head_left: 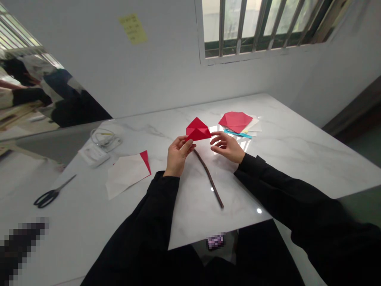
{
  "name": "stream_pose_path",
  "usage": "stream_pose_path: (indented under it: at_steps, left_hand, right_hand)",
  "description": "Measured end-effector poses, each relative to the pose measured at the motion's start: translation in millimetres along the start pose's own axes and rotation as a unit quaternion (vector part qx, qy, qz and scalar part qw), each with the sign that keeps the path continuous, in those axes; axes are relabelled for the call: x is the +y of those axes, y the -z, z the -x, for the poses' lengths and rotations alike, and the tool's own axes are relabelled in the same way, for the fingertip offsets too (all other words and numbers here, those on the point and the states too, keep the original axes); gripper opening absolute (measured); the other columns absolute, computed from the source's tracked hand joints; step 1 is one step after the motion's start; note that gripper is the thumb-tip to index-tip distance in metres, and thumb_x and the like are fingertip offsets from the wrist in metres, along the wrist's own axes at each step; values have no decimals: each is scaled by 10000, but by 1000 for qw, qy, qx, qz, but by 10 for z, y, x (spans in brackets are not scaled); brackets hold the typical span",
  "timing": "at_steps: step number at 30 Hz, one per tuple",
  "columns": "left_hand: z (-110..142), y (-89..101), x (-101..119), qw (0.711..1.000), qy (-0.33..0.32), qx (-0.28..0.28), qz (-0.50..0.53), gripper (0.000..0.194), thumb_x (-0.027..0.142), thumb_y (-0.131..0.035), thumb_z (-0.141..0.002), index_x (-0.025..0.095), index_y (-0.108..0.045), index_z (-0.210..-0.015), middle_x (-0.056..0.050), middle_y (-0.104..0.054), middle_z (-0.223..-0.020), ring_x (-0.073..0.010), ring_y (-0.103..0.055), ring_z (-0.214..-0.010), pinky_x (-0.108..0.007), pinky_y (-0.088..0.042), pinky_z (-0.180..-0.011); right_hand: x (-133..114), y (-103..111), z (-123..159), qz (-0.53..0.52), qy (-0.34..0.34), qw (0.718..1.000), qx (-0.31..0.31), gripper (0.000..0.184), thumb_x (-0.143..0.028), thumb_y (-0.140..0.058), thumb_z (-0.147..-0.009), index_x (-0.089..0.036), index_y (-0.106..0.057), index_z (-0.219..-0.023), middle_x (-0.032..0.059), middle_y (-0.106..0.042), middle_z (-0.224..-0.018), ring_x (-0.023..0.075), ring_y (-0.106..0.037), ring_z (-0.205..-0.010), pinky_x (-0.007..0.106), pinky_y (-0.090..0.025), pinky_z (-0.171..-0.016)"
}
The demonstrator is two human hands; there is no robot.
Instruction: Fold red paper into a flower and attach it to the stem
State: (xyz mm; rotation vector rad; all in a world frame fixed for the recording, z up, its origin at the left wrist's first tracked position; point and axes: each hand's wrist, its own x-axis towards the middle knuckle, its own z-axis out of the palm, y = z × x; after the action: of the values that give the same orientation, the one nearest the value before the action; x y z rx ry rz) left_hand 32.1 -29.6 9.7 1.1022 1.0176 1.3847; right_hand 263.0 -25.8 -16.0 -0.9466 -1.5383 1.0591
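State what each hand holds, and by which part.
The left hand holds the folded red paper by its lower left corner; the right hand, open beside the paper, appears to hold nothing.

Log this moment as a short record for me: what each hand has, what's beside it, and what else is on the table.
left hand: holding a folded red paper
right hand: open, at the paper's right corner; contact unclear
below hands: dark stick lying on the white marble table
far side: red paper sheet on a paper pile, blue strip
left side: white paper with red corner, black-handled scissors, white cable
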Motion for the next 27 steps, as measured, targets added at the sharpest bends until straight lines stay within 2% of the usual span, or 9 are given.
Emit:
stream_pose_path:
  at_steps: [2, 4, 9, 13, 18, 21, 24, 26, 27]
  left_hand:
    - [4, -5, -9, 1000, -1, -9, -10, 465, 453, -964, -720, 206, -683, -996, -9, -746, -944, -144, -737, -822, -314, -598, -858]
    - [6, -9, -19, 1000, 2, -18, -13, 471, 470, -964, -718, 203, -691, -994, -8, -744, -930, -144, -738, -814, -312, -599, -852]
    - [4, -11, -34, 999, 27, -34, -3, 505, 521, -961, -715, 195, -700, -1000, -14, -750, -909, -150, -746, -814, -300, -592, -836]
    - [12, 9, -5, 996, 42, -71, -28, 480, 521, -945, -750, 188, -721, -1012, -40, -770, -946, -159, -745, -814, -321, -596, -846]
    - [17, 55, 37, 987, 27, -133, -85, 460, 392, -999, -685, 178, -761, -1015, -77, -796, -1068, -197, -745, -905, -368, -604, -907]
    - [-3, 103, 55, 987, 13, -122, -101, 425, 389, -999, -678, 177, -755, -955, -69, -796, -1039, -207, -741, -908, -365, -603, -896]
    - [-39, 159, 76, 990, 1, -90, -106, 385, 421, -975, -715, 172, -733, -881, -55, -784, -974, -181, -725, -857, -348, -594, -886]
    - [-68, 192, 87, 994, -10, -55, -90, 392, 428, -967, -713, 180, -719, -888, -34, -771, -948, -157, -716, -831, -326, -588, -882]
    - [-82, 204, 89, 996, -13, -37, -76, 403, 428, -966, -705, 186, -710, -902, -22, -763, -939, -148, -715, -825, -315, -585, -880]
  right_hand:
    - [-38, -14, 14, -38, -7, 999, 13, 737, -392, -920, -776, -284, -623, -1442, 27, -761, -1048, 159, -683, -729, 327, -604, -715]
    - [-60, -13, 17, -48, -10, 999, 22, 822, -386, -955, -743, -301, -600, -1479, 19, -749, -1050, 145, -667, -687, 317, -602, -683]
    - [-83, -14, 20, -34, 7, 999, 17, 471, -383, -941, -769, -251, -775, -1190, 30, -732, -1062, 153, -725, -712, 332, -636, -717]
    - [-104, -26, 20, -43, 17, 998, 41, 401, -460, -914, -800, -242, -793, -1114, 35, -764, -1025, 178, -743, -721, 354, -657, -708]
    - [-95, -27, 23, -19, 2, 1000, 14, 327, -463, -909, -807, -210, -821, -995, 43, -766, -844, 213, -748, -699, 360, -619, -682]
    - [-57, -23, 27, 1, 8, 1000, -12, 360, -435, -894, -825, -213, -822, -1100, 58, -790, -934, 195, -733, -685, 346, -600, -665]
    - [0, -23, 26, 19, 9, 999, -27, 599, -424, -886, -834, -270, -722, -1389, 42, -789, -1050, 163, -712, -685, 330, -601, -679]
    - [36, -36, 29, 41, 4, 998, -37, 664, -428, -860, -861, -274, -657, -1474, 18, -774, -975, 150, -680, -661, 312, -578, -664]
    - [48, -49, 34, 59, 6, 997, -46, 598, -431, -836, -885, -253, -681, -1435, 6, -756, -900, 146, -657, -646, 300, -556, -654]
